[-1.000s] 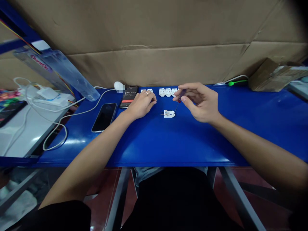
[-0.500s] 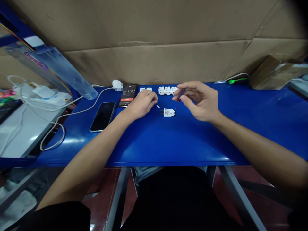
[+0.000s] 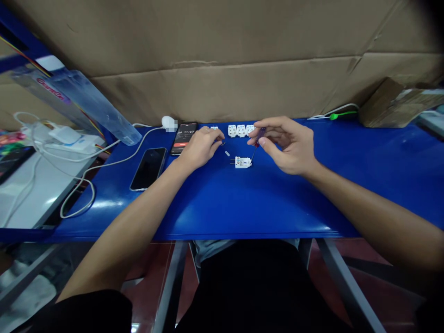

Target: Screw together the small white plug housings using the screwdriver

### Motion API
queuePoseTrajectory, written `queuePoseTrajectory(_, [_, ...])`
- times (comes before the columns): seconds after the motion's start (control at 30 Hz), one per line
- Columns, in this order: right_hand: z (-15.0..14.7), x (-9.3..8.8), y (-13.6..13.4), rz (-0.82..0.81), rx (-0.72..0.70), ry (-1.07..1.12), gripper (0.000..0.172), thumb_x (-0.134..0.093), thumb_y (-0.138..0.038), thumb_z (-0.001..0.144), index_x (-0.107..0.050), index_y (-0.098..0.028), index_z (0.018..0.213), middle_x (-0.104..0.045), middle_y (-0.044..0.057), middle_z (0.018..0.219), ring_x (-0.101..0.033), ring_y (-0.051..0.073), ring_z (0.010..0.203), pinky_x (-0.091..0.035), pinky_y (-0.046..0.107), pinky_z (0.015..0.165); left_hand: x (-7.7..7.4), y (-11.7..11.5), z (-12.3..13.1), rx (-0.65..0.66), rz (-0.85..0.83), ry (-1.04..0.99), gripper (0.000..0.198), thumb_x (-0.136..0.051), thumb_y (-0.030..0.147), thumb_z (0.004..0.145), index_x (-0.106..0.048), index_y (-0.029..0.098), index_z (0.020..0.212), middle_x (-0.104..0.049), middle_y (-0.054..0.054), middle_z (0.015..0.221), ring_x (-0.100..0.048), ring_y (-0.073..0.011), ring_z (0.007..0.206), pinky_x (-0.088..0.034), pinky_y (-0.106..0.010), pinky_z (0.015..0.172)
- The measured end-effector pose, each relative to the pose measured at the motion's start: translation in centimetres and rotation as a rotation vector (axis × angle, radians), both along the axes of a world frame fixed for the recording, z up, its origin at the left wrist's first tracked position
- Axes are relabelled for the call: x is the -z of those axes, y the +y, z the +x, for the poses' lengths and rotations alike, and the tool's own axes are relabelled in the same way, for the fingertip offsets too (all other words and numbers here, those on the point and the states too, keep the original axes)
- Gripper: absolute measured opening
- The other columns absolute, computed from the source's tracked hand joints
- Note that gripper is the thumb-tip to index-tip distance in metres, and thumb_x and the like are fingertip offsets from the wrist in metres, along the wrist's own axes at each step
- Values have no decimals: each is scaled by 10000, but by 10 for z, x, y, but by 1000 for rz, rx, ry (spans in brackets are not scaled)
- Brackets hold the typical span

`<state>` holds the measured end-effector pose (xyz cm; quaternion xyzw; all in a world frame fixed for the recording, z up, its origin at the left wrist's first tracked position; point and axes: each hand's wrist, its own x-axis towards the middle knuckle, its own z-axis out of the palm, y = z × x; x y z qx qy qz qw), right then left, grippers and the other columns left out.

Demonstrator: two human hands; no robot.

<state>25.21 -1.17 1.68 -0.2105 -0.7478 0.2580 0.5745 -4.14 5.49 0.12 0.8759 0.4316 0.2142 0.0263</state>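
**Obs.: two-hand work on a white plug, rear middle of blue tabletop**

The right hand (image 3: 286, 145) was raised above the tabletop (image 3: 277, 208), palm turned inward and fingers curled, with a small screwdriver (image 3: 258, 140) pinched between thumb and fingertips. The shaft slanted down, its tip just beside the right end of the white plug (image 3: 243, 162); contact could not be confirmed. The plug lay flat near the rear edge, its two metal prongs pointing left.

The left hand (image 3: 202, 148) rested low, wrist toward the front edge, fingers drawn together and pointing right. Whether it held anything could not be determined; a tiny dark item (image 3: 222, 144) showed at the fingertips. A small white piece (image 3: 227, 153) lay between this hand and the plug.

Three white plugs (image 3: 241, 131) stood in a row along the rear edge, behind and apart from the working plug. Further left lay a timer phone (image 3: 182, 138) reading 00:11:53 and a black smartphone (image 3: 148, 169). A white cable (image 3: 118, 159) ran off past the left edge. A cardboard sheet (image 3: 222, 88) stood behind the tabletop.
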Motion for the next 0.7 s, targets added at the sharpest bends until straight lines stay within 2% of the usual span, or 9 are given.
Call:
queuePoseTrajectory(0.07, [0, 0, 0, -4, -2, 5, 326, -804, -279, 1049, -791, -270, 1375, -883, 20, 1154, -900, 210, 994, -789, 350, 928, -6, -3, -3, 27, -14, -34, 214, -629, 184, 1105, -784, 213, 1250, -822, -111, 1203, -738, -290, 1156, -564, -451, 1053])
queuePoseTrajectory(0.17, [1, -1, -1, -3, -5, 6, 336, -807, -256, 1041, -796, -272, 1377, -882, 22, 1163, -902, 213, 998, -786, 346, 924, -13, -9, -3, 132, -83, -14, 185, -726, 291, 1084, -824, 226, 1226, -824, -92, 1148, -763, -268, 1064, -579, -437, 1033])
queuePoseTrajectory(0.23, [1, -1, 0, -2, -10, 8, 341, -803, -246, 1039, -796, -275, 1379, -881, 20, 1162, -902, 210, 997, -784, 336, 916, -16, -12, -1, 183, -110, 38, 200, -762, 337, 1068, -852, 237, 1216, -824, -93, 1151, -768, -274, 1051, -586, -443, 1024])
queuePoseTrajectory(0.33, [1, 0, 0, 7, -31, 13, 359, -798, -215, 1034, -795, -279, 1387, -876, 15, 1174, -902, 198, 1008, -775, 310, 923, -17, -13, 3, 220, -93, 122, 194, -719, 300, 1084, -874, 248, 1187, -829, -93, 1177, -762, -293, 1104, -571, -468, 1054])
queuePoseTrajectory(0.47, [1, 1, 1, 3, -28, 7, 352, -796, -224, 1037, -796, -281, 1385, -874, 12, 1180, -902, 200, 1018, -775, 318, 940, -15, -8, 2, 216, -83, 142, 163, -694, 264, 1084, -853, 238, 1108, -822, -89, 1110, -753, -296, 1084, -554, -466, 1044])
queuePoseTrajectory(0.57, [2, 3, 2, 3, -23, -4, 343, -798, -262, 1044, -793, -287, 1386, -876, 13, 1174, -903, 203, 1002, -781, 327, 925, -11, -5, 0, 177, -121, 115, 118, -688, 260, 1081, -805, 240, 1077, -807, -80, 1068, -735, -288, 1066, -549, -449, 1012])
queuePoseTrajectory(0.7, [2, 4, 3, 15, -32, -3, 364, -799, -226, 1036, -793, -282, 1395, -880, 10, 1164, -903, 195, 998, -778, 308, 912, -6, -3, 0, 149, -170, 87, 90, -682, 269, 1078, -763, 241, 1054, -795, -78, 1043, -714, -279, 1028, -539, -445, 981])
